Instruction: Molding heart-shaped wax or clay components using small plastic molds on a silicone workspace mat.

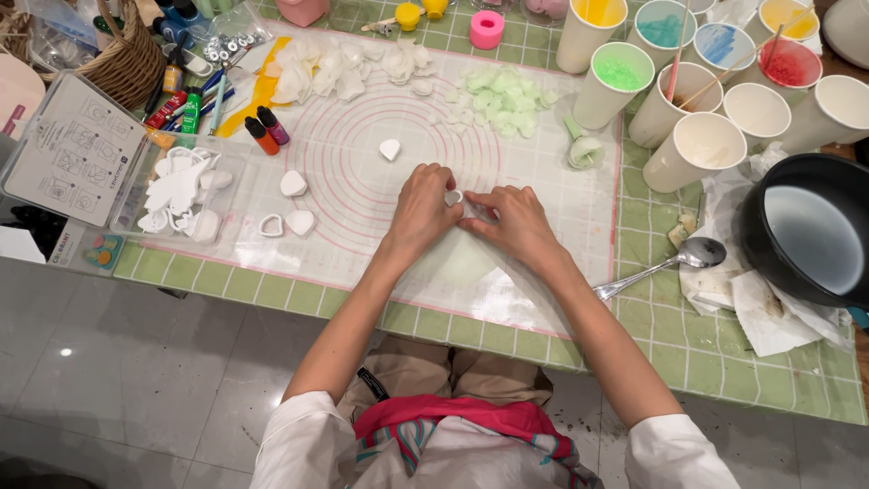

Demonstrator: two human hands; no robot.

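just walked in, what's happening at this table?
A person is pressing a small white heart-shaped cutter between both hands, left hand and right hand, onto a translucent mat with pink circles. Piles of white petals and green petals lie at the far edge. Paper cups and a spoon sit to the right.

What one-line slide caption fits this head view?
Both hands, left and right, press a small white cutter on a silicone mat, with petals and paper cups behind.
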